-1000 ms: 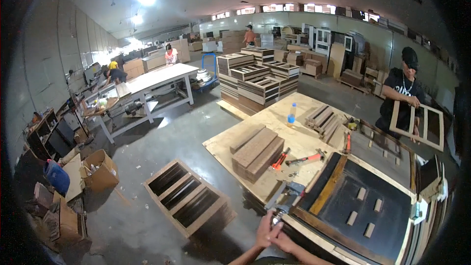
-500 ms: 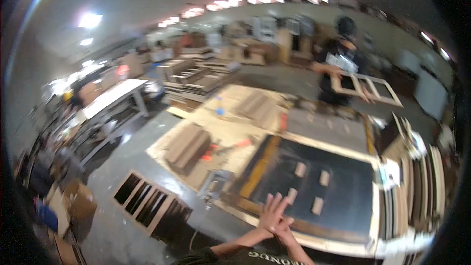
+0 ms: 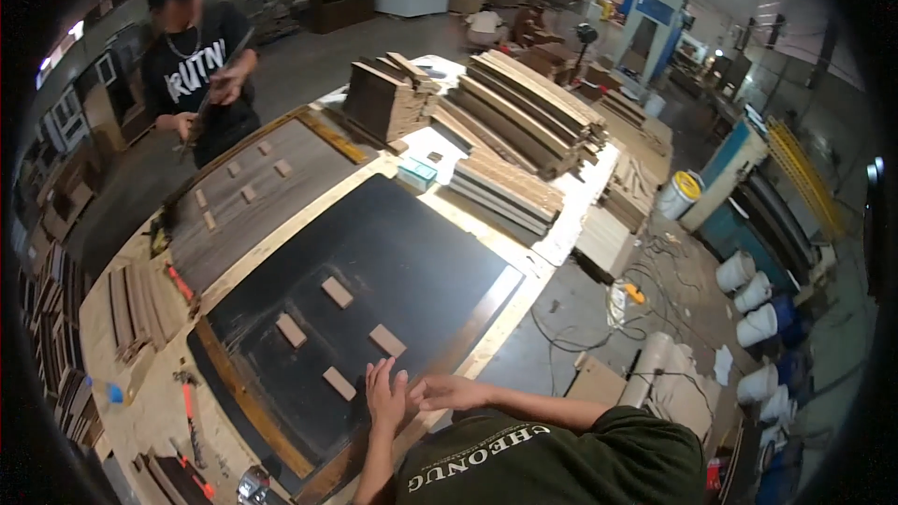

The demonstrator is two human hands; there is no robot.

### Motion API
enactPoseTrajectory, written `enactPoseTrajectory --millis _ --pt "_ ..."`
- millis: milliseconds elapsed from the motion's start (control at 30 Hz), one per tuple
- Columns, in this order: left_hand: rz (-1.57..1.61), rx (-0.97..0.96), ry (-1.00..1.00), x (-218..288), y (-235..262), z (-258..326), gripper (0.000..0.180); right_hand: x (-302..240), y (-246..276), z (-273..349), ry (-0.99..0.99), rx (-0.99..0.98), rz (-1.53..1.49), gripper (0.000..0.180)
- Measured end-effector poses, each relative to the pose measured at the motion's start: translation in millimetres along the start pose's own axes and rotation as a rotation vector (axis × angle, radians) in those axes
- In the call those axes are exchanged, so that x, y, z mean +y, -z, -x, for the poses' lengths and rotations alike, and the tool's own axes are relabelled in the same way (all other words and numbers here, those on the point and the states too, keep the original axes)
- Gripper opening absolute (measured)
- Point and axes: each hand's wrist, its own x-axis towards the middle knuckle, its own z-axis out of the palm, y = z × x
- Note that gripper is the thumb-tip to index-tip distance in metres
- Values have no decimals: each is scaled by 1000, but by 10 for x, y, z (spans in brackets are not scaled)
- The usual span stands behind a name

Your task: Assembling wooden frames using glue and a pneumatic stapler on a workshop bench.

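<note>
1. My left hand (image 3: 385, 399) lies flat, grip spread, fingers resting on the near edge of the black panel (image 3: 374, 262).
2. My right hand (image 3: 447, 393) reaches in from the right, grip spread and empty, fingertips just beside my left hand.
3. The black panel lies on the table (image 3: 140, 393), carrying four small wooden blocks (image 3: 386, 340).
4. Across the table a person (image 3: 201, 65) stands holding a strip.
</note>
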Motion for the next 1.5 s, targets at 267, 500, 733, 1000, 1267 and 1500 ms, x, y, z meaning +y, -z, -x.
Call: enactPoseTrajectory --millis 267,500,733,1000,1267,1500 --pt "-290 -77 -191 46 -414 -235 55 -5 1400 401 -76 579 532 61" --pt "-652 -49 73 317 -748 -169 62 94 3072 792 -138 1375 789 81" --pt "-729 13 16 190 -807 -172 59 312 3983 669 -86 1612 633 95" --pt "-739 21 29 230 -841 -186 50 164 3936 756 -14 1597 653 91" --pt "-698 112 30 267 -849 -189 52 -101 3829 590 -119 1133 845 86" --pt "-655 132 23 368 -784 -240 50 316 3510 591 216 779 -67 79"
